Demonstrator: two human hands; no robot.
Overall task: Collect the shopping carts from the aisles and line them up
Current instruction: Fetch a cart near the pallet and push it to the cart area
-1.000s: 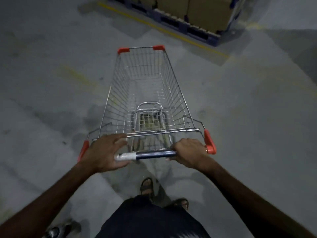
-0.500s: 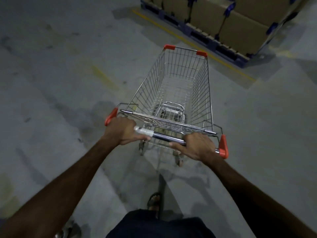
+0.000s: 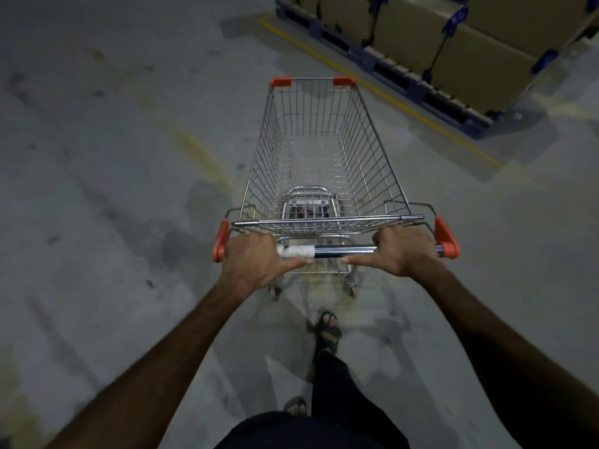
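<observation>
Boxes on pallets (image 3: 453,56) stand beyond the cart (image 3: 321,163), ahead to its right. Left hand (image 3: 256,260) and right hand (image 3: 402,251) grip its handle (image 3: 343,251), fingers curled over, seemingly closed tight.

A grey concrete floor (image 3: 97,222), stained with dark patches, carries everything here. A wire cart (image 3: 324,163) stands on it near the middle, its rear wheels (image 3: 351,288) touching the concrete. Right of the cart and beyond it, a yellow line (image 3: 389,102) runs slantwise across the floor, and past that line sit dark blue pallets (image 3: 421,89) stacked with cardboard boxes (image 3: 479,66). A fainter yellow mark (image 3: 201,157) lies left of the cart. Behind the cart, a sandalled foot (image 3: 329,330) is planted on the floor.
</observation>
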